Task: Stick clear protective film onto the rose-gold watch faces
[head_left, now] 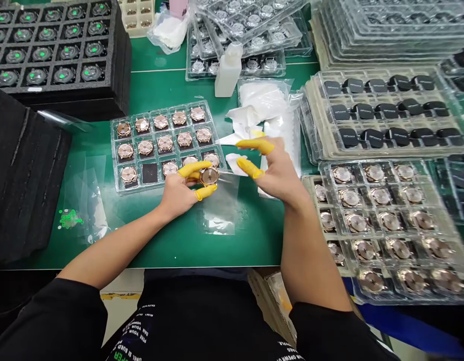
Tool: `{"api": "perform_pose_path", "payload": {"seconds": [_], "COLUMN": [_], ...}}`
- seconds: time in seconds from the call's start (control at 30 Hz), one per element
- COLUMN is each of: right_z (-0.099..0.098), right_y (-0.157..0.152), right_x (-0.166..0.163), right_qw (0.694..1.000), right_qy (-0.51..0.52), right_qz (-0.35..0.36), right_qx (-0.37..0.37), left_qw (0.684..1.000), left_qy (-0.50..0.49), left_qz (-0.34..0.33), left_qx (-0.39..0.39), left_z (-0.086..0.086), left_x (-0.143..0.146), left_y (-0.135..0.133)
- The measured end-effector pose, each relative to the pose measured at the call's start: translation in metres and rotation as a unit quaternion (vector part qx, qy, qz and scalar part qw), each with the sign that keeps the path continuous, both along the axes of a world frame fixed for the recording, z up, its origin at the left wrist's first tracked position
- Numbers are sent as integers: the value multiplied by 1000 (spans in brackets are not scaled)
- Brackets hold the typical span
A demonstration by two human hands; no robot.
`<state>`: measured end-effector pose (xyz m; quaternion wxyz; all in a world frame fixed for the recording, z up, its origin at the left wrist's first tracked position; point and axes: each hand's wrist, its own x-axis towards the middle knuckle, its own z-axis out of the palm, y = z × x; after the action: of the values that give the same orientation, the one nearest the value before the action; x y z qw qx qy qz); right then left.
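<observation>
My left hand (181, 190), with yellow finger cots, pinches a rose-gold watch head (209, 176) without a strap, its dial side toward me. It is over the near right part of a clear plastic tray (117, 188) of similar watch heads, where one near-row compartment (149, 173) shows only its dark bottom. To the right, my right hand (275, 168) is raised, slightly blurred, with thumb and index finger apart. White wipes (247, 116) are just beyond and beside its fingertips. Whether one touches the fingers is hard to tell.
A white bottle (229, 70) stands behind the wipes. Black foam trays (121, 60) are stacked at left. Stacked clear trays (318, 115) and trays of watch heads (329, 230) fill the right. Clear film (219, 218) and green stickers (69, 219) lie on the green mat.
</observation>
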<state>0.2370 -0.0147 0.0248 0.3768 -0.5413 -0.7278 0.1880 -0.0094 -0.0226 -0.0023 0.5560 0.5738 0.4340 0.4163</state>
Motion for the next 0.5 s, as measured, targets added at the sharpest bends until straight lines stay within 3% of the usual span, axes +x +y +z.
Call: {"api": "perform_pose_path", "payload": {"seconds": [0.1, 0.27, 0.37, 0.5], "right_z": [6, 4, 4, 3], "right_y": [-7, -7, -7, -7], "right_x": [-10, -23, -22, -22], "right_qw": [995, 991, 992, 990], "right_qy": [2, -7, -25, -57], "right_qz": [75, 113, 113, 121], "right_qx": [-61, -74, -58, -37], "left_qw": [998, 985, 989, 996], "left_qy": [25, 57, 57, 4], "left_qz": [-13, -53, -66, -87], "left_qx": [63, 153, 116, 13], "left_z": [-4, -6, -6, -6], "left_x": [-1, -4, -4, -2], "left_y": [-2, -3, -2, 0]}}
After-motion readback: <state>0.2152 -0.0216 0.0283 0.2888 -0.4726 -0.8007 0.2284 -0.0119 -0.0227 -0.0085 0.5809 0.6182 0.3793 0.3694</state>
